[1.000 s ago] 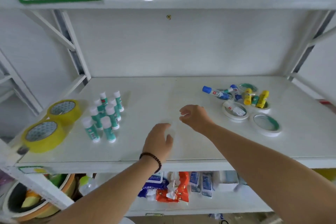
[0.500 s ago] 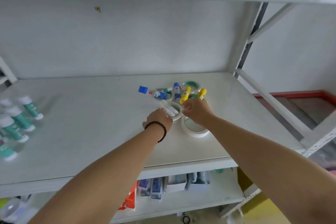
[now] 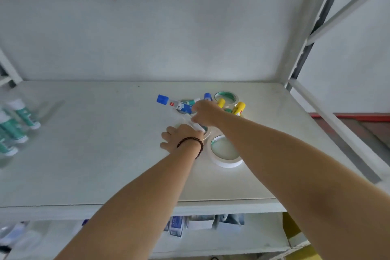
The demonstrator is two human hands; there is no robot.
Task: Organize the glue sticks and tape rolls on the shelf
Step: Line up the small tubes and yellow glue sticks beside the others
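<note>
Nearest me, one white tape roll [image 3: 226, 151] lies flat on the shelf [image 3: 105, 164], a thin ring with a green inner edge, clear of both hands. Just behind it, my left hand [image 3: 181, 138] rests on a second roll, fingers curled; whether the grip has closed on it I cannot tell. Past that roll, my right hand [image 3: 205, 113] pinches a white glue stick [image 3: 197, 126]. Beyond it, a loose heap: blue-capped glue stick [image 3: 175, 104], yellow glue sticks [image 3: 239, 108], another ring. Smooth plastic cylinders, slick painted metal. Risk, I judge: lifting the pinched stick could nudge the heap and send sticks rolling. Far left of the heap, blurred green glue sticks [image 3: 21, 113] stand upright.
</note>
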